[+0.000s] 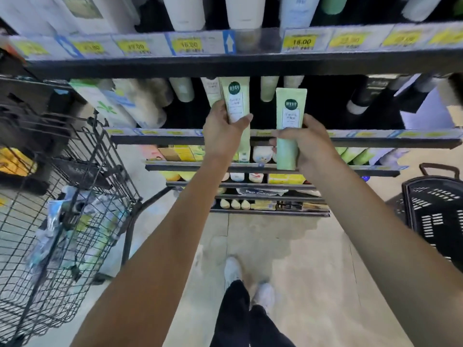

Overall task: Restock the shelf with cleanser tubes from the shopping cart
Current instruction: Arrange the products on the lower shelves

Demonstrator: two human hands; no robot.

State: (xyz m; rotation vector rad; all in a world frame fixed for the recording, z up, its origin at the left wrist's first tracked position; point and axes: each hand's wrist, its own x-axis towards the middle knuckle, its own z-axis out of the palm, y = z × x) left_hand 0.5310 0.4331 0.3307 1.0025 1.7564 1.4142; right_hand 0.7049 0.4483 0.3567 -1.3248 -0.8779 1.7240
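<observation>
Cart (50, 221) left of the left hand (223, 136) holds more packs, so restocking looks unfinished. That hand grips one pale green cleanser tube (235, 101); the right hand (305, 144) grips a second tube (289, 121), both at the shelf (375, 140) edge, not yet placed.

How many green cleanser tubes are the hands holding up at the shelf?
2. The left hand grips one tube; the right hand grips the other tube. More in the cart may be hidden.
</observation>
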